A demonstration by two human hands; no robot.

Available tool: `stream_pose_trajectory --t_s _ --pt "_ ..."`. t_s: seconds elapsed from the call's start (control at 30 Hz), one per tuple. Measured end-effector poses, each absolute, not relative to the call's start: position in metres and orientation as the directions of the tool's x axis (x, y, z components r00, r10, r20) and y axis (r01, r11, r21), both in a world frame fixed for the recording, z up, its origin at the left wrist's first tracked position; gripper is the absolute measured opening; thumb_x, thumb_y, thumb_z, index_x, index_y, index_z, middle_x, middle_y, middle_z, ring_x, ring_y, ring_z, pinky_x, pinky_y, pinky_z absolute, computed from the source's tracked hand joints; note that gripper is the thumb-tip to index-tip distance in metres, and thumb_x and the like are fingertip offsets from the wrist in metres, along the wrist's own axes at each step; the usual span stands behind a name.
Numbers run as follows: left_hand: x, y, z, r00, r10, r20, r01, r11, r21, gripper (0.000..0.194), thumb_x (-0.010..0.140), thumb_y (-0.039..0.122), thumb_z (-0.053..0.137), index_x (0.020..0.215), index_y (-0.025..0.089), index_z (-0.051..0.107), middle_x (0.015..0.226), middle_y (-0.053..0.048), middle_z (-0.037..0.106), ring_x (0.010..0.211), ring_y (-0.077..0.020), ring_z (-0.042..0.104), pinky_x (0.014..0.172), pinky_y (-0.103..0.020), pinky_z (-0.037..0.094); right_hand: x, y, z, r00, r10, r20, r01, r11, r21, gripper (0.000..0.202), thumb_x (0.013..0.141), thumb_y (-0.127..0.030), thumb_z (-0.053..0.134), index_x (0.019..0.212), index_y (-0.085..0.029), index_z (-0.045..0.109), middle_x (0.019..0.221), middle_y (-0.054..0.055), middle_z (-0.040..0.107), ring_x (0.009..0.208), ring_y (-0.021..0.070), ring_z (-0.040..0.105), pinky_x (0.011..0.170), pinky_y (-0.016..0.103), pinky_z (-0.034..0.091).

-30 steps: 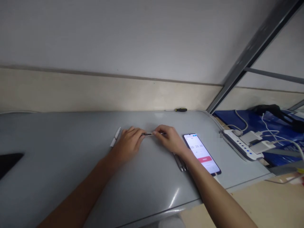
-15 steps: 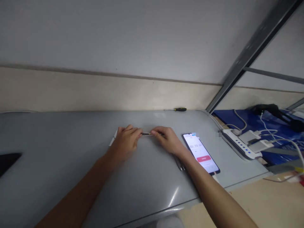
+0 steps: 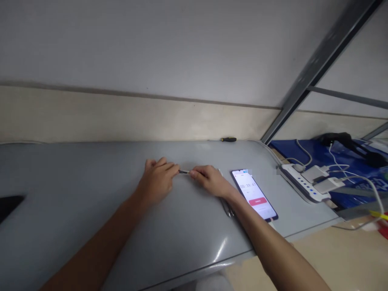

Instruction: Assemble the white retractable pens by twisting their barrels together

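Note:
Both hands are over the grey tabletop [image 3: 178, 238], joined by a thin dark and silver rod-like piece [image 3: 183, 171]. My left hand [image 3: 157, 180] is closed around its left end, fingers bent and knuckles up. Thumb and fingers of my right hand [image 3: 209, 180] pinch the right end. The fingers cover both ends, so its exact kind does not show. Partly beneath my right wrist lies a shiny metal object [image 3: 228, 209], mostly hidden. A small white edge [image 3: 220, 173] peeks out behind that hand.
A phone [image 3: 256, 196] showing a running timer lies right of my right forearm. Beyond it is a white power strip [image 3: 304, 184] with chargers and cables. A black-and-yellow screwdriver [image 3: 228, 139] rests against the wall. A metal frame post [image 3: 318, 72] slants up at right. A dark object [image 3: 10, 206] sits at far left.
My hands stay closed on the rod-like piece, with its tilt slightly changed. A white piece beside my left hand is no longer visible, while a white edge shows behind my right hand.

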State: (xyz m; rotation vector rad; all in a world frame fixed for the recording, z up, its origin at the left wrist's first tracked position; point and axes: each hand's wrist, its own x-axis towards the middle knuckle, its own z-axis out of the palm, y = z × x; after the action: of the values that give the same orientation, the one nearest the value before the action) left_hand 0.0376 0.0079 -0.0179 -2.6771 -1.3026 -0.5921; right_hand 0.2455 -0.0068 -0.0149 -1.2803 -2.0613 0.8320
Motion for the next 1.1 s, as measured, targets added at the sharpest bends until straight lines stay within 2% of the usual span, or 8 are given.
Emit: stream_pose_trajectory --t_s 0.2,0.33,0.4,0.5,0.6,0.7,0.8,1.1 --pt "0.038 0.006 -0.015 0.539 0.687 0.487 0.798 -0.601 -0.035 0.029 0.096 0.015 0.036 0.079 0.022 0.059 0.073 -0.004 0.064 0.081 -0.0245 0.052 0.076 -0.043 0.027 0.247 -0.006 -0.012 -0.352 0.935 0.055 0.301 0.168 -0.939 0.039 0.091 -0.049 0.052 0.072 -0.017 0.064 0.057 -0.004 0.040 0.054 0.0105 0.035 0.053 0.025 0.026" --pt "0.039 0.005 -0.017 0.517 0.676 0.525 0.784 -0.620 0.027 0.023 0.099 0.026 0.040 0.094 0.022 0.062 0.086 -0.005 0.068 0.087 -0.0248 0.056 0.082 -0.043 0.029 0.244 0.000 -0.019 -0.197 0.980 0.002 0.065 0.016 -0.998 0.035 0.074 -0.050 0.072 0.073 -0.015 0.067 0.056 -0.004 0.042 0.054 0.0100 0.037 0.051 0.024 0.027" --pt "0.039 0.004 -0.018 0.532 0.671 0.517 0.748 -0.658 0.084 0.022 0.099 0.031 0.042 0.100 0.021 0.061 0.092 -0.004 0.069 0.090 -0.0234 0.059 0.085 -0.043 0.030 0.244 0.002 -0.020 -0.128 0.992 0.002 -0.096 -0.011 -0.995 0.033 0.069 -0.046 0.078 0.070 -0.015 0.065 0.064 -0.002 0.051 0.060 0.0108 0.045 0.054 0.023 0.034" --pt "0.039 0.004 -0.020 0.551 0.667 0.501 0.700 -0.696 0.157 0.022 0.099 0.032 0.041 0.104 0.021 0.060 0.098 -0.003 0.069 0.093 -0.0209 0.061 0.090 -0.042 0.030 0.246 0.005 -0.019 -0.075 0.997 -0.004 -0.362 -0.031 -0.932 0.029 0.074 -0.043 0.074 0.077 -0.016 0.063 0.081 0.002 0.060 0.072 0.0120 0.054 0.060 0.022 0.042" --pt "0.038 0.005 -0.020 0.506 0.693 0.514 0.713 -0.671 0.203 0.023 0.099 0.031 0.040 0.104 0.020 0.060 0.096 -0.002 0.069 0.094 -0.0202 0.062 0.090 -0.040 0.030 0.251 0.007 -0.017 -0.101 0.991 -0.088 -0.544 -0.130 -0.829 0.024 0.081 -0.039 0.066 0.093 -0.018 0.062 0.067 -0.003 0.053 0.053 0.0080 0.044 0.044 0.018 0.032" --pt "0.037 0.008 -0.021 0.451 0.722 0.525 0.750 -0.626 0.216 0.024 0.099 0.030 0.038 0.099 0.020 0.060 0.093 -0.002 0.069 0.092 -0.0203 0.062 0.088 -0.040 0.031 0.255 0.006 -0.015 -0.144 0.985 -0.097 -0.615 -0.166 -0.771 0.036 0.084 -0.030 0.062 0.119 -0.028 0.054 0.058 -0.008 0.040 0.043 0.0065 0.027 0.037 0.016 0.015" --pt "0.036 0.010 -0.021 0.426 0.738 0.524 0.770 -0.600 0.218 0.025 0.099 0.028 0.037 0.097 0.020 0.061 0.092 -0.002 0.069 0.090 -0.0201 0.062 0.086 -0.040 0.031 0.257 0.004 -0.013 -0.195 0.980 -0.042 -0.629 -0.157 -0.761 0.059 0.085 -0.022 0.058 0.137 -0.041 0.038 0.059 -0.009 0.037 0.042 0.0072 0.024 0.038 0.014 0.013" --pt "0.037 0.010 -0.019 0.392 0.768 0.507 0.780 -0.570 0.260 0.027 0.098 0.029 0.036 0.095 0.020 0.061 0.092 -0.002 0.069 0.090 -0.0200 0.063 0.087 -0.039 0.033 0.259 0.005 -0.014 -0.244 0.968 -0.061 -0.622 -0.205 -0.755 0.040 0.086 -0.022 0.056 0.121 -0.036 0.042 0.058 -0.010 0.024 0.042 0.0069 0.014 0.036 0.015 0.007"
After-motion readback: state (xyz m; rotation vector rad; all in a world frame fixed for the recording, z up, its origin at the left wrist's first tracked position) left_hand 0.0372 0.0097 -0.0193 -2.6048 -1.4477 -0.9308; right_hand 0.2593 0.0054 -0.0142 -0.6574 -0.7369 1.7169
